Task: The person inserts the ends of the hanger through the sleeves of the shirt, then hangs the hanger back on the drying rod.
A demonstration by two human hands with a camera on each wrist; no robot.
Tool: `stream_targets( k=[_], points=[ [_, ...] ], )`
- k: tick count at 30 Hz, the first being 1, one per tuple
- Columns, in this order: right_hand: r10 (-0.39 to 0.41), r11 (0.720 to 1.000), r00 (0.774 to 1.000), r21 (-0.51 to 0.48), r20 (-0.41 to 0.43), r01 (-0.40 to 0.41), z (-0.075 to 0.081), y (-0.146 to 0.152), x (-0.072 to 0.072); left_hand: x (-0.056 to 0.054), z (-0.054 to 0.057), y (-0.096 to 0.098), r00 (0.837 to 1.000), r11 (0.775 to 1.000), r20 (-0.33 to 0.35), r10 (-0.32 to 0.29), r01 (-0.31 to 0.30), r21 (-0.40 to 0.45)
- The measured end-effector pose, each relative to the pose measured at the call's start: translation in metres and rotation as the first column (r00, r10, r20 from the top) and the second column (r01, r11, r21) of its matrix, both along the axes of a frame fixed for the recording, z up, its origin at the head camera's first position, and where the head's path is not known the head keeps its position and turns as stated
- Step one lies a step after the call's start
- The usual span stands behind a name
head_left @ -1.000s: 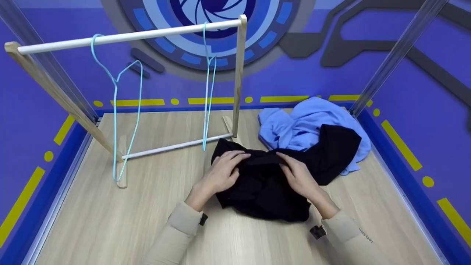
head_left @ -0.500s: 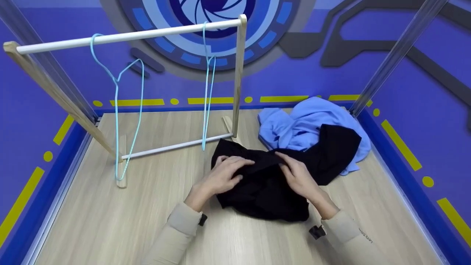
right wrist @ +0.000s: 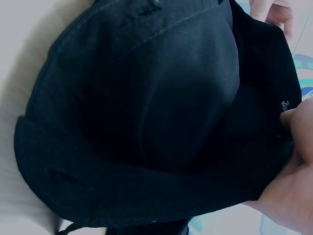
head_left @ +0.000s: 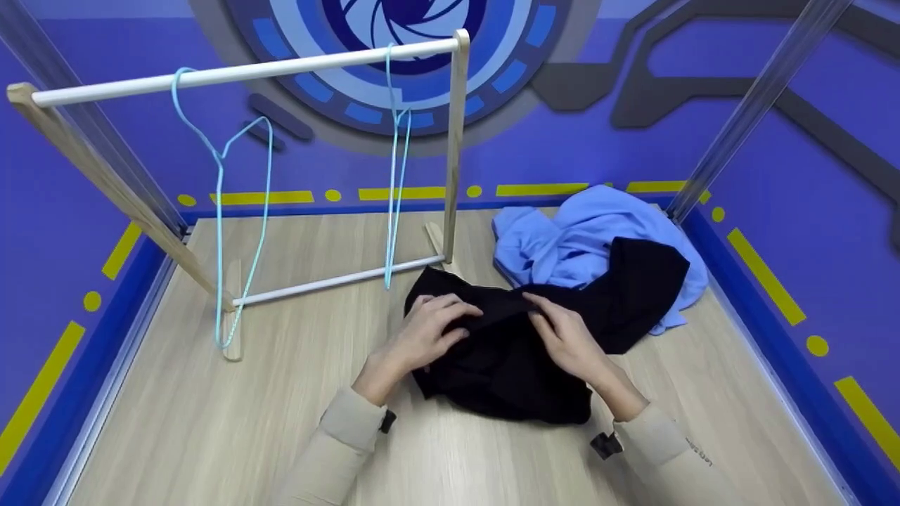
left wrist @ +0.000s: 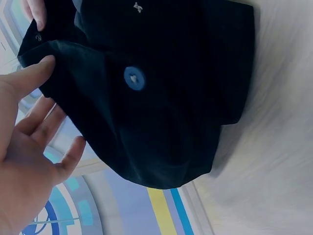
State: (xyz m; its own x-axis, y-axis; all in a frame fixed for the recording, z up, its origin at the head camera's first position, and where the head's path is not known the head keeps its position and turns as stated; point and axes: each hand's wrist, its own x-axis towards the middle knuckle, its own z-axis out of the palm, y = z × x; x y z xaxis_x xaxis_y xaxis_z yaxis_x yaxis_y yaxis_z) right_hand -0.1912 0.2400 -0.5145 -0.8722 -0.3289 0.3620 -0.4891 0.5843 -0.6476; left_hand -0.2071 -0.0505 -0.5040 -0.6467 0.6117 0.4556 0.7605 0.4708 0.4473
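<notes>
Black garment (head_left: 506,358), mid-table (head_left: 211,414), partly over far-right blue cloth (head_left: 548,246); edge pinched by left hand (head_left: 424,336) and right hand (head_left: 571,342); blue button (left wrist: 134,78) visible from left wrist, not head.

The head view was bright and evenly lit, mostly crisp, with pale glare on the light wood-grain tabletop (head_left: 464,460) below the crumpled black cloth garment (head_left: 506,383), whose folds sank into near-black. Up and right of the garment, the straight silvery corner post (head_left: 761,105) carried pale reflected streaks. The left wrist view looked cool and hazy, a soft shadow edging the garment on the tabletop; the right wrist view was murkier, its pale background washed out beyond the garment.
</notes>
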Motion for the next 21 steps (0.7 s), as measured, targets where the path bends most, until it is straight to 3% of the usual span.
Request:
stream_targets(
  k=[7,21],
  points=[
    [0.015,1.000,1.000,0.017,0.016,-0.016,-0.002,0.000,0.001,-0.004,0.000,0.001,0.999,0.995,-0.019,0.039,-0.037,0.097],
    [0.093,0.996,0.995,0.009,0.035,-0.094,0.002,0.014,0.003,-0.004,0.001,0.002,0.985,0.971,-0.081,0.155,-0.137,0.195]
  ],
)
